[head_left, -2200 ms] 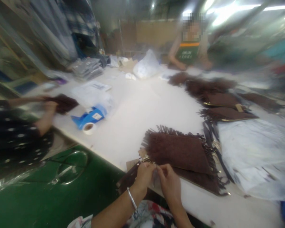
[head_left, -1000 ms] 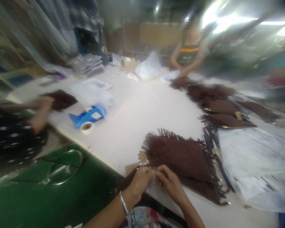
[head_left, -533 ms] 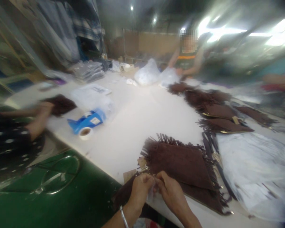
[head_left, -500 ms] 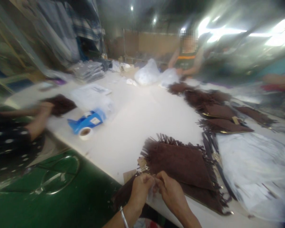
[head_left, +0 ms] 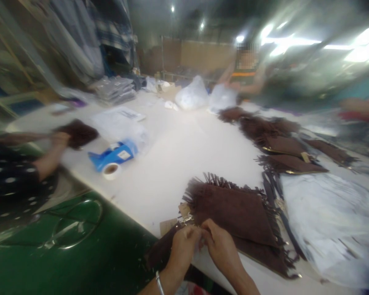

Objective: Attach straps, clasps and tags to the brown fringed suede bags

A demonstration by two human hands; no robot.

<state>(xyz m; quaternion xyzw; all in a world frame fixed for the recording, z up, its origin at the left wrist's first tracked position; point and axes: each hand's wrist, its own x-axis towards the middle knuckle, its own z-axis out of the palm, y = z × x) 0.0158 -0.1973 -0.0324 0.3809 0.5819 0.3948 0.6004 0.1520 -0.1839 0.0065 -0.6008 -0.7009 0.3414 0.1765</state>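
Note:
At the table's near edge, my left hand and my right hand meet with fingertips pinched together. What lies between the fingers is too small and blurred to make out. Just beyond them is a dark brown fringed bag, flat on the table, with another brown piece under its near side. Gold-coloured metal hardware and a tan tag show at its left corner, close to my left fingers. A dark brown piece hangs over the edge beside my left wrist.
Clear plastic bags are heaped on the right, with more brown fringed bags behind. A blue tape dispenser and a tape roll sit left. One co-worker's arm handles a brown item; another person works across the white table.
My hands stay pinched together at nearly the same spot, with only a slight shift of the fingers. The co-worker on the left has barely moved.

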